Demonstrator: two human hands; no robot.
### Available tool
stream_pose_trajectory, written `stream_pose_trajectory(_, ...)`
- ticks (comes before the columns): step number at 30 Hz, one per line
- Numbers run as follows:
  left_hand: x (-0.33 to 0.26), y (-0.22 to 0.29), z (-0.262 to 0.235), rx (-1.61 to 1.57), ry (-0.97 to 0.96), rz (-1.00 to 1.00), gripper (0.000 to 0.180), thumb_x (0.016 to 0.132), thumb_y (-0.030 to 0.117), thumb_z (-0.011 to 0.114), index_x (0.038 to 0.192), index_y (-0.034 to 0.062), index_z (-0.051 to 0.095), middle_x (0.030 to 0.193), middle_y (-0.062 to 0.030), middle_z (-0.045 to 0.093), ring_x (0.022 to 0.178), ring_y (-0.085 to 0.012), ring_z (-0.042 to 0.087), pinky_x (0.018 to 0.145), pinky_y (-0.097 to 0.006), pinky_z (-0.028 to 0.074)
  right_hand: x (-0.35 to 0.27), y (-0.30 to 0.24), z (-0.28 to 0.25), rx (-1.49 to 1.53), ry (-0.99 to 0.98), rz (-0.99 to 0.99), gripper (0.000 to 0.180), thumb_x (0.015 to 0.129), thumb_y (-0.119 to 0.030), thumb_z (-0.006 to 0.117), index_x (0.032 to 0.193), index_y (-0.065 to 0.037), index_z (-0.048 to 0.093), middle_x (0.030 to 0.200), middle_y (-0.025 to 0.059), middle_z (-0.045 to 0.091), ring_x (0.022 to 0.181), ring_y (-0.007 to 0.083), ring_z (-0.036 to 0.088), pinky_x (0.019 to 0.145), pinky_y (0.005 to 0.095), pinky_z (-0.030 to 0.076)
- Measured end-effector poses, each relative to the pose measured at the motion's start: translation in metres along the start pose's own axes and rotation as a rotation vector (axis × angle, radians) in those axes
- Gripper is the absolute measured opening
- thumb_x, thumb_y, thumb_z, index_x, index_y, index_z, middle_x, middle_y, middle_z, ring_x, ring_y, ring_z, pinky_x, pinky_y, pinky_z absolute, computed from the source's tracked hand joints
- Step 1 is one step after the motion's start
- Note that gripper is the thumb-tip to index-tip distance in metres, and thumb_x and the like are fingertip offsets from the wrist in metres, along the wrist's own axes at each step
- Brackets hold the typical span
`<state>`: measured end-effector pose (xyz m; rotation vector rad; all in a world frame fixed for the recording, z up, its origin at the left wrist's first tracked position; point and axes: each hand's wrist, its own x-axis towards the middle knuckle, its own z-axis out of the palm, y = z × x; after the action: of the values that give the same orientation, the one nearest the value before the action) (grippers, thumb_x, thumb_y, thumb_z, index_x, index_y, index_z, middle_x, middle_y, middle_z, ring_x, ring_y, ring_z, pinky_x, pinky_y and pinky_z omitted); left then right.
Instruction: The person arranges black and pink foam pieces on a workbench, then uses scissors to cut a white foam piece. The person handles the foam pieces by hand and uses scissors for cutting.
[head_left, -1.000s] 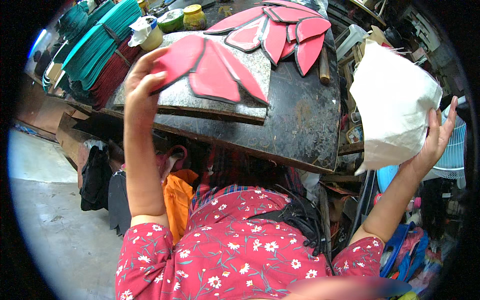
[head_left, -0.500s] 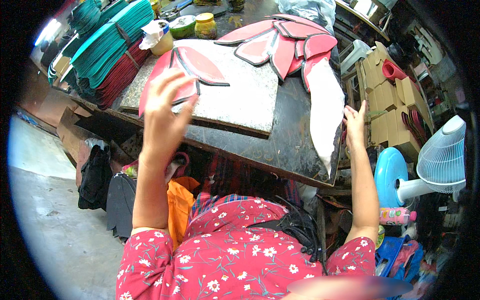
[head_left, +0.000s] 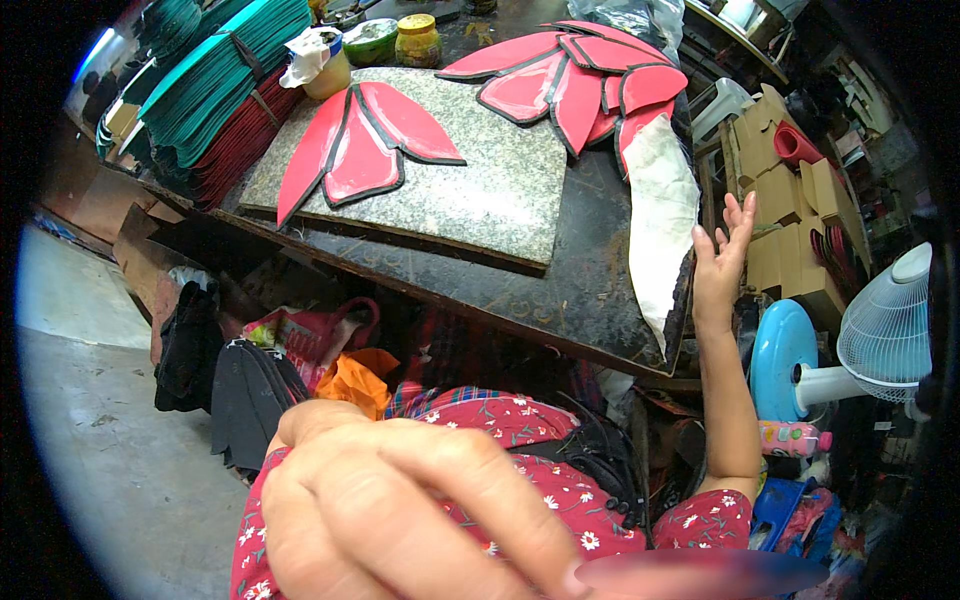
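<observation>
My left hand (head_left: 390, 500) is raised very near the camera, over my lap, its back towards me and its fingers reaching to the right. Some of its fingertips are cut off by the lower edge, and nothing shows in it. My right hand (head_left: 725, 250) is held up empty beside the table's right edge, fingers apart, next to a long white cloth-like strip (head_left: 660, 220). A red three-lobed piece with black edging (head_left: 365, 160) lies on a speckled stone slab (head_left: 480, 200). Similar red pieces (head_left: 575, 95) overlap in a pile behind the strip, glossy in places.
Bundled teal and dark red sheets (head_left: 220, 90) are stacked at the left. Small tubs and a yellow-lidded jar (head_left: 418, 42) stand at the back of the dark table (head_left: 590, 265). Cardboard boxes (head_left: 775, 205) and a blue and white fan (head_left: 785, 350) are to the right.
My left hand has come off the red piece on the slab and swung down and close to the camera. My right hand has risen slightly, away from the white strip.
</observation>
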<state>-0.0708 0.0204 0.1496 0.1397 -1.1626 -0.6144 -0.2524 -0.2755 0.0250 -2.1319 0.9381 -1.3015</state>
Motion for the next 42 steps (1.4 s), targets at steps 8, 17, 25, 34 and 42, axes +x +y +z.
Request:
stream_pose_trajectory(8, 0.007, -0.049, -0.121, 1.181, -0.415, -0.236, 0.029, 0.081, 0.019, 0.075, 0.101, 0.0035, 0.061, 0.098, -0.0121, 0.062, 0.092, -0.0318, 0.061, 0.083, -0.039, 0.049, -0.008, -0.043, 0.01, -0.151, -0.263, -0.41, 0.07, 0.083, -0.008, 0.066, 0.147, -0.007, 0.037, 0.137, 0.0158, 0.051, 0.125, 0.0329, 0.044, 0.109, 0.0423, 0.031)
stream_pose_trajectory(17, 0.07, -0.204, -0.246, 1.957, -0.495, -0.506, 0.024, 0.084, 0.016, 0.062, 0.102, -0.0001, 0.06, 0.09, -0.0209, 0.068, 0.09, -0.0361, 0.067, 0.081, -0.046, 0.054, 0.075, -0.008, 0.046, -0.053, -0.449, -0.046, 0.078, 0.09, -0.024, 0.068, 0.153, -0.01, 0.026, 0.14, 0.0179, 0.051, 0.125, 0.0306, 0.053, 0.105, 0.0427, 0.039)
stream_pose_trajectory(25, 0.076, -0.153, -0.193, 2.08, -0.63, 0.223, 0.009, 0.073, 0.02, 0.063, 0.073, 0.0107, 0.066, 0.065, -0.0104, 0.067, 0.064, -0.0254, 0.069, 0.058, -0.037, 0.053, 0.047, 0.01, 0.032, 0.035, -0.449, -0.041, 0.071, 0.095, -0.024, 0.061, 0.154, -0.012, 0.024, 0.136, 0.0176, 0.055, 0.123, 0.0249, 0.055, 0.104, 0.0399, 0.041)
stream_pose_trajectory(34, -0.01, -0.051, -0.171, 1.983, -0.312, -0.197, 0.044, 0.083, 0.036, 0.07, 0.113, 0.0056, 0.061, 0.111, -0.0145, 0.065, 0.108, -0.032, 0.06, 0.095, -0.043, 0.047, 0.02, -0.046, 0.03, -0.08, -0.548, -0.27, 0.076, 0.088, -0.013, 0.067, 0.153, -0.007, 0.028, 0.139, 0.0163, 0.054, 0.125, 0.0285, 0.053, 0.107, 0.0395, 0.038)
stream_pose_trajectory(42, -0.04, -0.009, -0.23, 2.348, 0.052, -0.663, 0.065, 0.091, 0.046, 0.058, 0.136, 0.0007, 0.047, 0.124, -0.022, 0.058, 0.118, -0.0361, 0.053, 0.103, -0.047, 0.04, -0.003, -0.099, 0.054, -0.293, -0.856, -0.527, 0.109, 0.055, -0.019, 0.089, 0.149, -0.009, 0.035, 0.144, 0.0134, 0.048, 0.131, 0.0374, 0.045, 0.108, 0.0432, 0.04)
